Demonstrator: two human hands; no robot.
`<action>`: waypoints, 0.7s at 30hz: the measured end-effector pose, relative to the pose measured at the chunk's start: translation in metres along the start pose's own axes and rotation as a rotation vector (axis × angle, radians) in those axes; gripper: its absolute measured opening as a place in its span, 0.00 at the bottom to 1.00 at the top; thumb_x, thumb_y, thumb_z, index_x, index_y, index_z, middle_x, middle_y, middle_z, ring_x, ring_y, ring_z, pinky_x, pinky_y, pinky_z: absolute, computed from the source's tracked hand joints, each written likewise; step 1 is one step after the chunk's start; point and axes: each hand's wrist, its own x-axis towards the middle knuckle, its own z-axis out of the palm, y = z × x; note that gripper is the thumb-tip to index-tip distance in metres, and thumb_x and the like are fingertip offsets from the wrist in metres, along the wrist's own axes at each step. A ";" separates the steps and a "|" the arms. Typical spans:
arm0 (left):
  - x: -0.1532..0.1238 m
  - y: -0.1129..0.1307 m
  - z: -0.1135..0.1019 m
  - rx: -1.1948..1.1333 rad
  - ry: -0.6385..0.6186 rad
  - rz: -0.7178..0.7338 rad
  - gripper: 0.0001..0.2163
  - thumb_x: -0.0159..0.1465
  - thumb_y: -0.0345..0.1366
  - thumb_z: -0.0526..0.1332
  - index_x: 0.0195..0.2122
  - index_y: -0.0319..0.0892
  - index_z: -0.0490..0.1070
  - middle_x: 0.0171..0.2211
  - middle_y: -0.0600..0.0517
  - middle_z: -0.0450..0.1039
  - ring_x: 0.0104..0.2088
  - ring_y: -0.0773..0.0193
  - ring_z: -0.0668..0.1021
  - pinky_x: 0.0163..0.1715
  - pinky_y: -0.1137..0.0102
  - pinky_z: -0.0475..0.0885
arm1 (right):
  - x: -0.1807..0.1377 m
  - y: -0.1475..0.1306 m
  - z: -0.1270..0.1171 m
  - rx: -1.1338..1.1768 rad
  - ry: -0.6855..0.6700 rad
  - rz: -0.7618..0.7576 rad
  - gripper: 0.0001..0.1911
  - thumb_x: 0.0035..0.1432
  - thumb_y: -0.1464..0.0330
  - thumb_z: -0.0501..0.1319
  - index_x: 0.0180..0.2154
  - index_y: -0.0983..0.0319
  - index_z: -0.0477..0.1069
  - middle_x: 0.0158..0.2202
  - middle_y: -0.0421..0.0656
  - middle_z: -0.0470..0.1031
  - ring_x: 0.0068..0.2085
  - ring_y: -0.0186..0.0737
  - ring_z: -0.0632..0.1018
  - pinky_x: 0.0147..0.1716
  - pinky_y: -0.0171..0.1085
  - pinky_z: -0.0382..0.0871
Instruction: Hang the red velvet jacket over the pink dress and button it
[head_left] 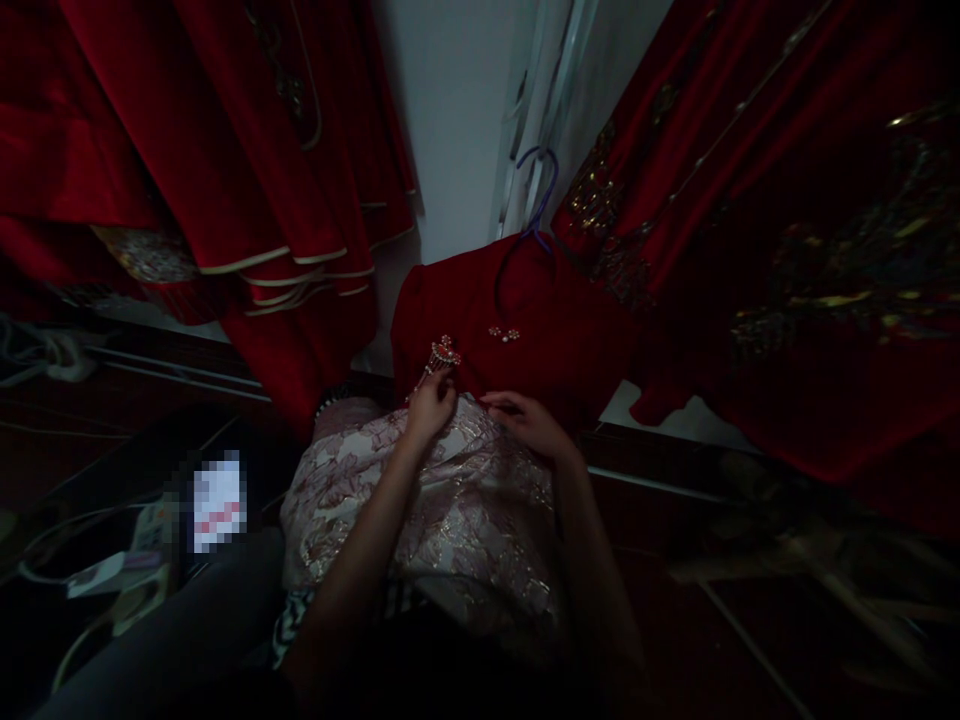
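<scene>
A dark red garment point(517, 375) on a purple hanger point(541, 205) lies against the pale wall, its lower part reaching my lap. My left hand point(432, 408) is closed at the lower edge of a beaded brooch point(445, 352) with hanging strands, and its fingertips are partly hidden. Small flower-shaped beaded ornaments point(504, 334) sit below the garment's neckline. To the right, my right hand point(531, 424) is open, fingers stretched toward the left over the garment's lower edge. Beneath both hands, a shiny pink and silver patterned cloth point(480, 510) covers my lap.
Red garments with pale trim point(285, 230) hang on the left. More red garments with gold decoration point(600, 190) hang on the right. A blurred-out lit screen point(217, 502) and a power strip with cables point(142, 565) are at lower left. Wooden legs point(802, 550) stand at lower right.
</scene>
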 end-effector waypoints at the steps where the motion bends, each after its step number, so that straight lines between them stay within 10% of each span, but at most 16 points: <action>1: -0.001 0.002 0.000 0.029 0.006 0.005 0.20 0.54 0.32 0.63 0.49 0.47 0.72 0.40 0.49 0.77 0.43 0.56 0.77 0.53 0.62 0.66 | -0.006 0.000 -0.004 -0.017 0.044 0.021 0.14 0.60 0.64 0.58 0.46 0.60 0.73 0.47 0.45 0.77 0.46 0.38 0.78 0.47 0.42 0.73; 8: -0.003 -0.002 -0.007 0.013 0.037 -0.047 0.38 0.56 0.33 0.63 0.67 0.44 0.49 0.31 0.51 0.75 0.33 0.57 0.78 0.45 0.65 0.69 | -0.001 0.011 -0.002 -0.123 0.017 0.004 0.17 0.59 0.64 0.58 0.50 0.59 0.70 0.49 0.47 0.75 0.48 0.40 0.77 0.46 0.42 0.73; 18: 0.010 -0.030 0.002 0.178 0.149 0.307 0.42 0.58 0.32 0.60 0.69 0.46 0.36 0.68 0.44 0.42 0.67 0.50 0.51 0.65 0.54 0.50 | -0.005 0.027 -0.004 -0.227 0.022 0.053 0.20 0.61 0.67 0.57 0.54 0.64 0.64 0.49 0.52 0.73 0.48 0.39 0.76 0.49 0.42 0.71; 21: 0.012 -0.038 0.005 0.118 0.123 0.289 0.46 0.56 0.30 0.61 0.68 0.42 0.29 0.63 0.39 0.54 0.62 0.53 0.63 0.62 0.56 0.59 | -0.001 0.032 -0.001 -0.235 0.035 0.053 0.18 0.61 0.69 0.56 0.53 0.63 0.64 0.47 0.50 0.74 0.47 0.36 0.76 0.49 0.39 0.70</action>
